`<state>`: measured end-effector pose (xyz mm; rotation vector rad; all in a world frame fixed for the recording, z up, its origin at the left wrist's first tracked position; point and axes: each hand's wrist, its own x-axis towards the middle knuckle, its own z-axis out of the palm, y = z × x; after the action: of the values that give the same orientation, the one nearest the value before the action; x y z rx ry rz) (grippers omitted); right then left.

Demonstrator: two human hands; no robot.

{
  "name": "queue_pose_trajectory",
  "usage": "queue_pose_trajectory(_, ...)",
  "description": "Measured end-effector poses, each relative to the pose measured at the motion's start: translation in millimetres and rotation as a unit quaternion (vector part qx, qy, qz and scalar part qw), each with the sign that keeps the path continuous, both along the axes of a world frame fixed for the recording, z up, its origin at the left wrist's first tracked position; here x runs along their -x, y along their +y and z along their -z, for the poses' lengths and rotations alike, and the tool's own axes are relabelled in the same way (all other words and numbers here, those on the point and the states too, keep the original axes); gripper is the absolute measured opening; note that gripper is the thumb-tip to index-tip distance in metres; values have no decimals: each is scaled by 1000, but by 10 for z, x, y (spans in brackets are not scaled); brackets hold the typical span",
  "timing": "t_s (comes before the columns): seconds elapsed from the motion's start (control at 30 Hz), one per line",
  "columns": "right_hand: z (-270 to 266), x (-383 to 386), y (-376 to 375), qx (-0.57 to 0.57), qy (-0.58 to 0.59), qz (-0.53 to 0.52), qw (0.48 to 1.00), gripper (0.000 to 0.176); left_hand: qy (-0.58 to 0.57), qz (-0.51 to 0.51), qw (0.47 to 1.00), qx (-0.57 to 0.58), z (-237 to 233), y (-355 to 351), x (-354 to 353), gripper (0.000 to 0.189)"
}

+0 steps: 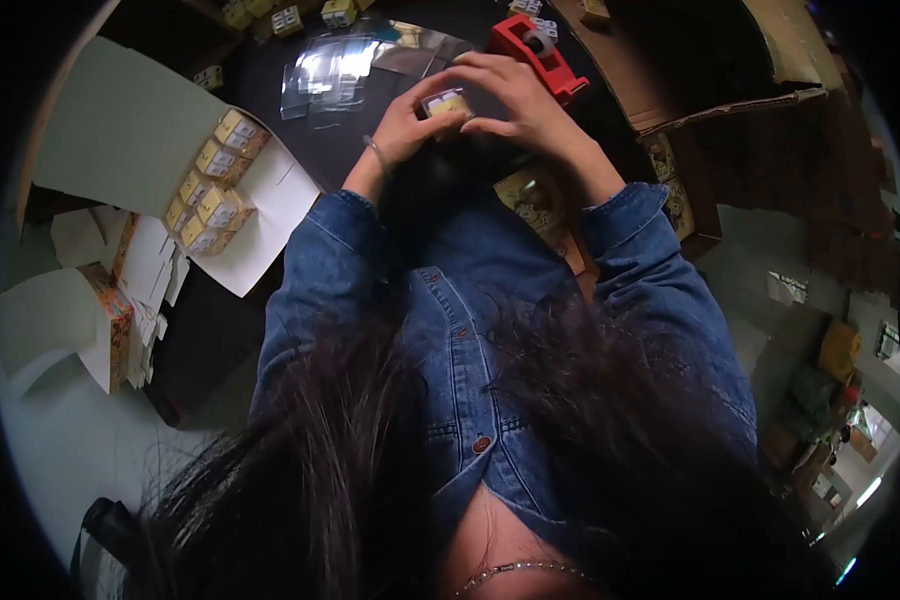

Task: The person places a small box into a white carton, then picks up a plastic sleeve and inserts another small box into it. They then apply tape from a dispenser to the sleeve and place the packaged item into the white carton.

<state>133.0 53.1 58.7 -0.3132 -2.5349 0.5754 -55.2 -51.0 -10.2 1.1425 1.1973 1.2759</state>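
A small yellow and white box is held in my left hand, between thumb and curved fingers. Its top and front catch the light, and a clear edge seems to surround it. Close on its right side is my right hand, fingers arched and thumb apart from them. The right thumb tip comes near the box; whether it touches cannot be made out. Beyond my hands, clear plastic sleeves lie in a shiny pile on the black table.
A red tape dispenser stands behind my right hand. On the left, several yellow boxes sit in rows on an open white carton. A brown cardboard box is at the right. More small boxes lie along the far edge.
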Motion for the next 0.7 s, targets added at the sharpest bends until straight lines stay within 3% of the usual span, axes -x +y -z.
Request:
queue_pose_trajectory(0.03, -49, -172, 123, -15, 8, 76, 997, 50, -33, 25, 999, -1, 36, 32, 3, 54)
queue_pose_trajectory(0.07, 45, -370, 358, 21, 61, 163, 985, 41, -8, 40, 999, -1, 34, 46, 25, 53)
queue_pose_trajectory(0.1, 88, -592, 557, 94, 23, 246, 964, 33, 18, 55, 998, 0, 37, 58, 16, 51)
queue_pose_trajectory(0.17, 445, -919, 955, 226, -32, 232, 945, 30, -25, 17, 999, -28, 80, 197, -240, 44)
queue_pose_trajectory(0.2, 496, -942, 986, 231, -30, 238, 943, 30, -35, 14, 999, -29, 87, 300, -381, 42)
queue_pose_trajectory(0.27, 547, -941, 1022, 361, -62, 157, 917, 22, -26, 12, 995, -95, 110, 558, -701, 40)
queue_pose_trajectory(0.3, 556, -945, 1017, 362, -60, 161, 916, 22, -30, 21, 990, -135, 148, 673, -814, 40)
queue_pose_trajectory(0.37, 534, -939, 946, 423, 21, 150, 894, 25, -19, 37, 993, -113, 63, 758, -871, 42)
queue_pose_trajectory(0.47, 459, -958, 773, 366, 118, 158, 909, 20, 27, 62, 996, -60, 11, 771, -825, 48)
queue_pose_trajectory(0.5, 393, -991, 740, 172, 92, 200, 960, 17, 29, 65, 996, -58, 6, 772, -819, 48)
queue_pose_trajectory(0.53, 343, -1049, 685, 174, 95, 202, 959, 17, 41, 64, 995, -63, -6, 765, -813, 48)
queue_pose_trajectory(0.6, 296, -1172, 612, 488, -11, 216, 846, 15, 54, 66, 994, -67, 2, 773, -819, 49)
queue_pose_trajectory(0.63, 451, -1181, 613, 535, 25, 213, 817, 15, 46, 47, 995, -80, 13, 773, -840, 45)
queue_pose_trajectory(0.7, 945, -1246, 707, 520, -15, 198, 831, 14, 37, 30, 995, -92, 14, 743, -909, 41)
